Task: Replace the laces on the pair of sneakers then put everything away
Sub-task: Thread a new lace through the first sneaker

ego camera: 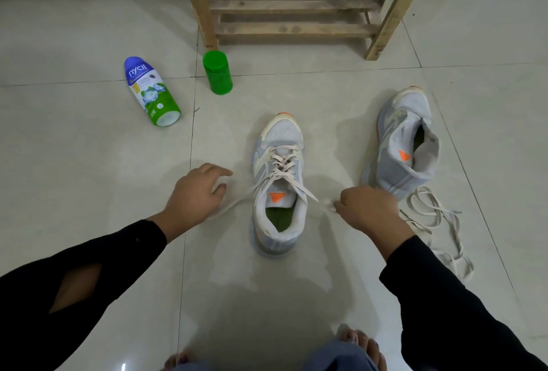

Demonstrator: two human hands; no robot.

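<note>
Looking at the tiled floor (296, 281), what is the biggest thing near the laced sneaker (280, 133)?

It is a wooden rack (293, 29). It stands beyond the toe of the laced sneaker, well apart from it. The laced sneaker itself stands on its sole, toe pointing away from the person.

Where is the other shoe?

The second sneaker (400, 145) lies to the right of the laced sneaker, tipped onto its side. Some loose laces (430, 216) lie in a tangle to the right of the laced sneaker's heel.

And on the other side?

A powder bottle (151, 91) lies on its side, to the left of the laced sneaker's toe and beyond it, well apart.

What do the hands do?

The left hand (198, 189) is just left of the laced sneaker's opening, fingers curled. One end of the lace (283, 163) runs out under this hand, but it is blurred, so I cannot tell if the hand grips it. The right hand (367, 210), just right of the opening, pinches the other end and holds it taut.

Anything smaller?

A green jar (218, 72) stands upright beyond the toe, a little to the left.
</note>
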